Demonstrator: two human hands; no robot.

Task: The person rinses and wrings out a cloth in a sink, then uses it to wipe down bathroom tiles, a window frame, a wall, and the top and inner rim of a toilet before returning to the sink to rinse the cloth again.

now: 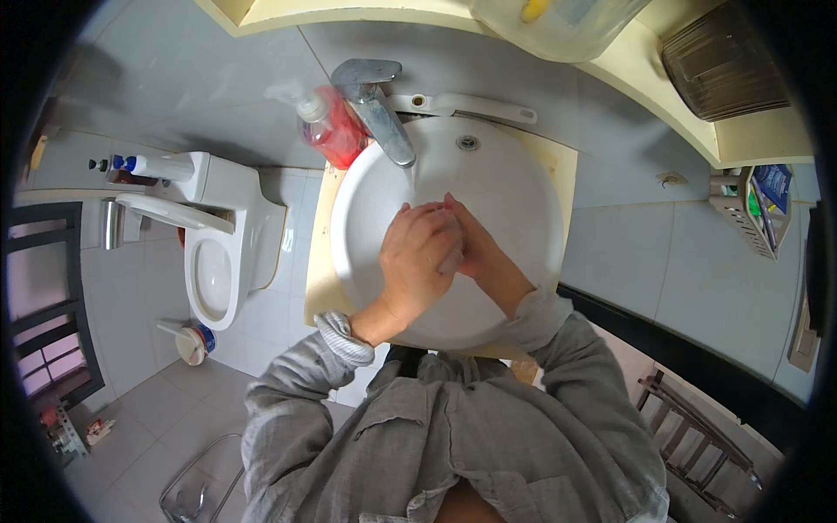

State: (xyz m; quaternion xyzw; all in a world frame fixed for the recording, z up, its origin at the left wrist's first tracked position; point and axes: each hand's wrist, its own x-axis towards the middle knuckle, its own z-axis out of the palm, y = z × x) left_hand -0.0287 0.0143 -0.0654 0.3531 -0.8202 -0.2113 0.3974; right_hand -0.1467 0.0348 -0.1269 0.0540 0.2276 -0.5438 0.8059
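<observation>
Over the white round washbasin (534,209), my two hands are pressed together below the faucet. My left hand (420,253) lies on top, its fingers curled over my right hand (475,240). Most of the right hand's fingers are hidden under the left; its thumb side shows. I can see no object between them, though the palms are covered. A chrome faucet (384,122) reaches over the basin's rim, and a thin stream of water (411,185) falls from its spout towards my fingers. Both grey sleeves are pushed back from the wrists.
A pump bottle of red liquid (336,135) stands left of the faucet. Behind the basin lies a white flat-handled thing (488,108). A cream shelf (649,91) overhangs at the back right. At left is a toilet (214,270) with its lid up; a basket (754,209) hangs at right.
</observation>
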